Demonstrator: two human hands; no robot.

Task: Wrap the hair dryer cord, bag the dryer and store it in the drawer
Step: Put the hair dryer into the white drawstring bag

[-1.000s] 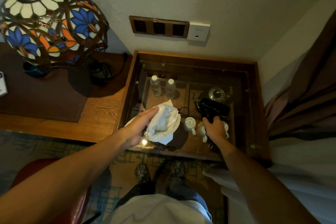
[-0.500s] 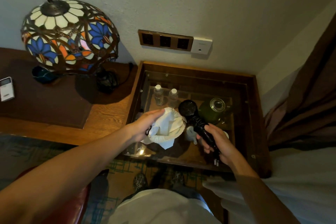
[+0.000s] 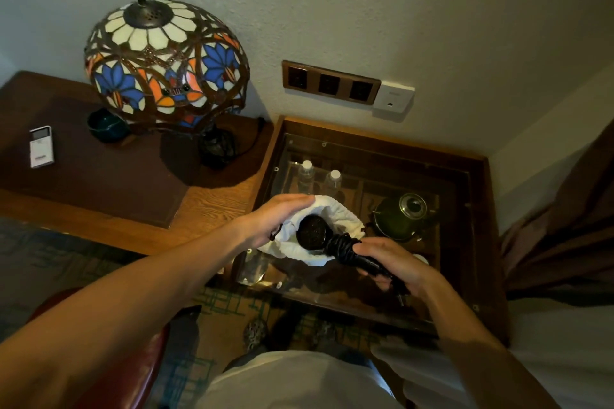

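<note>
Dryer [image 3: 314,231] head now at bag [image 3: 335,214] mouth, both grips clamped; kettle [image 3: 403,216] just beyond, under glass.

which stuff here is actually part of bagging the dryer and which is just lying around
Part of the job:
- hair dryer, cord wound round its handle, gripped by the right hand
- white bag, held open by the left hand

Just lying about:
- stained-glass lamp
- remote
- dark bowl
- two water bottles
- green kettle

Head-worn camera looks steeply down, close over a glass-topped table [image 3: 478,242].
</note>
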